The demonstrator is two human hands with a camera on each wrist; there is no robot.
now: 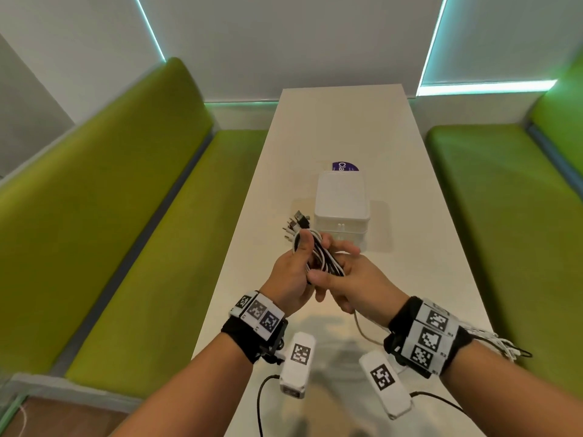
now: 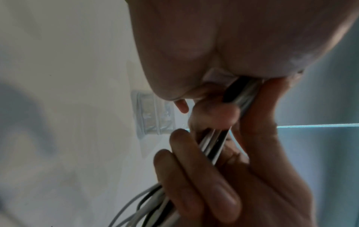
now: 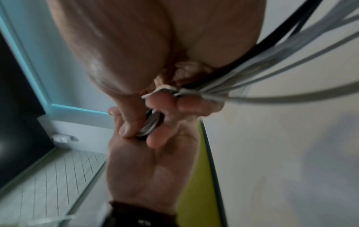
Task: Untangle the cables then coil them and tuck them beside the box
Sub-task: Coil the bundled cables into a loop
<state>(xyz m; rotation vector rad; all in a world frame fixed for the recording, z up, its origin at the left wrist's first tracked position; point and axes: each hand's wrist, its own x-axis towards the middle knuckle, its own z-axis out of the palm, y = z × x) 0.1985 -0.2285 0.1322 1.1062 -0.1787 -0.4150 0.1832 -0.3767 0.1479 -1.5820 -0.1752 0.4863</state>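
A bundle of black and white cables (image 1: 321, 255) is held above the white table (image 1: 410, 247), just in front of the white lidded box (image 1: 342, 203). My left hand (image 1: 298, 260) grips the bundle's left side, thumb over the strands. My right hand (image 1: 344, 263) grips it from the right and below. USB plugs (image 1: 296, 222) stick out past the left hand toward the box. One loose cable tail (image 1: 362, 329) hangs from the right hand. In the left wrist view the strands (image 2: 213, 147) run between both hands' fingers. In the right wrist view loops (image 3: 262, 79) fan out to the right.
A purple round disc (image 1: 345, 166) lies behind the box. Green benches (image 1: 142, 216) flank the narrow table on both sides. The box shows as a pale block (image 2: 151, 115) on the tabletop in the left wrist view.
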